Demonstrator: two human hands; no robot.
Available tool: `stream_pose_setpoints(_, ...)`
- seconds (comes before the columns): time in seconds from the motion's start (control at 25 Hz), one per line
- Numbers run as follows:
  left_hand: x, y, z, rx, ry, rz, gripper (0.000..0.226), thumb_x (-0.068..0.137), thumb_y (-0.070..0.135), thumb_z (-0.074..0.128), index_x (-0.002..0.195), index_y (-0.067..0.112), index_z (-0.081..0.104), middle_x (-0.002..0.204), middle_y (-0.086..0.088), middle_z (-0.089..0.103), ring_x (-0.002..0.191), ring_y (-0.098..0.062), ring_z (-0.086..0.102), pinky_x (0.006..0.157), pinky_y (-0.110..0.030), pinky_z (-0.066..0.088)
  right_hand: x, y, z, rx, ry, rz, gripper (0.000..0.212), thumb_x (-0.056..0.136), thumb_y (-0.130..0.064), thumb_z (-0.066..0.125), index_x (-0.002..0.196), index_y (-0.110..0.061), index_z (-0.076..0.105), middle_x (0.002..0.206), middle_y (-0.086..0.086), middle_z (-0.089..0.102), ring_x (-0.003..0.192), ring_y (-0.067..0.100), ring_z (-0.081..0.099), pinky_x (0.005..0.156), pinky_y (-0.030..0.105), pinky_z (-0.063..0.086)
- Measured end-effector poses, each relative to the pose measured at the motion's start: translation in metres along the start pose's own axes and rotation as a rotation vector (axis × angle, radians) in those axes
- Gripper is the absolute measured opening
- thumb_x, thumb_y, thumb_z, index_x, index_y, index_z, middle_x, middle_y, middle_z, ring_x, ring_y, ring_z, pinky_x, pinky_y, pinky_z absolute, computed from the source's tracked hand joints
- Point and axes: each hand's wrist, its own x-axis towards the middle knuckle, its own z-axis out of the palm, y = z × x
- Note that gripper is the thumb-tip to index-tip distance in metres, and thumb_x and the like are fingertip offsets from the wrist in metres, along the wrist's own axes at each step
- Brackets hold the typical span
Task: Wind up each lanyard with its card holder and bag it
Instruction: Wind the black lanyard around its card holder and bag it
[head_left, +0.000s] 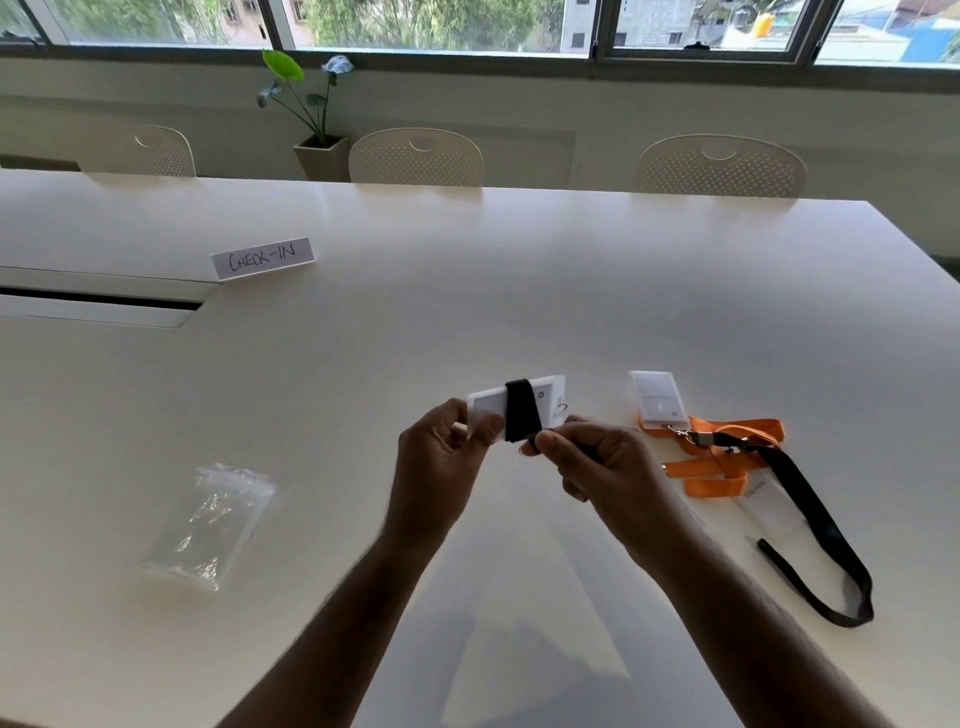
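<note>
Daylight pours in through the windows (415, 26) along the far wall, so the desk (467, 291) gets a soft sheen toward its far edge. Both forearms look dark, backlit, throwing faint shadows toward the near edge. The clear bags (208, 519) catch small glints. Wide-angle lens bends the edges, and everything's slightly soft.

I read one text only: "CHECK-IN", handwritten in dark capitals on a white folded paper sign (263, 258) standing on the tabletop (519, 291). Print on the card holders nearer me than the sign is too small to read.
</note>
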Motion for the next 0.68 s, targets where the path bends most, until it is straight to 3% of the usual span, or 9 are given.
stream_pose_setpoints(0.08,-0.005,0.005,0.004,0.029,-0.037,0.048,0.020,0.099,0.034,0.073,0.083,0.021,0.069,0.068,-0.002,0.067,0.060,-0.015,0.059,0.053,-0.034,0.045,0.007,-0.004,0.001,0.082,0.060,0.027,0.027,0.097,-0.030,0.069,0.096,-0.006,0.083,0.076,0.039,0.047,0.062,0.031,0.031,0.056,0.045,0.022)
stream_pose_setpoints(0.16,-0.010,0.008,0.007,0.073,-0.060,0.085,0.023,0.099,0.034,0.072,0.081,0.020,0.067,0.071,0.001,0.067,0.067,-0.017,0.062,0.058,-0.034,0.048,0.011,-0.006,0.002,0.070,0.105,0.020,0.025,0.102,-0.025,0.067,0.093,-0.006,0.082,0.071,0.042,0.049,0.061,0.029,0.035,0.054,0.039,0.026)
stream_pose_setpoints(0.28,-0.014,0.005,0.007,0.091,-0.089,0.108,0.020,0.098,0.033,0.072,0.082,0.022,0.068,0.076,0.006,0.067,0.074,-0.015,0.065,0.061,-0.022,0.048,0.014,-0.002,0.001,0.101,0.122,0.073,0.025,0.105,-0.022,0.065,0.094,-0.006,0.081,0.077,0.040,0.062,0.064,0.027,0.047,0.053,0.029,0.034)
stream_pose_setpoints(0.48,-0.018,0.001,0.003,0.080,-0.104,0.105,0.014,0.098,0.033,0.072,0.086,0.025,0.071,0.079,0.008,0.070,0.077,-0.012,0.067,0.064,-0.021,0.050,0.011,0.002,0.009,0.210,0.156,0.140,0.023,0.101,-0.026,0.069,0.090,-0.010,0.081,0.081,0.020,0.077,0.072,0.023,0.069,0.050,0.026,0.044)
stream_pose_setpoints(0.68,-0.016,0.008,-0.003,0.054,-0.069,0.123,0.015,0.097,0.036,0.072,0.083,0.037,0.068,0.080,0.015,0.071,0.078,-0.009,0.068,0.062,-0.012,0.046,0.008,0.001,0.011,0.278,0.125,0.039,0.016,0.092,-0.024,0.077,0.105,-0.015,0.080,0.091,0.016,0.080,0.078,0.025,0.077,0.047,0.026,0.047)
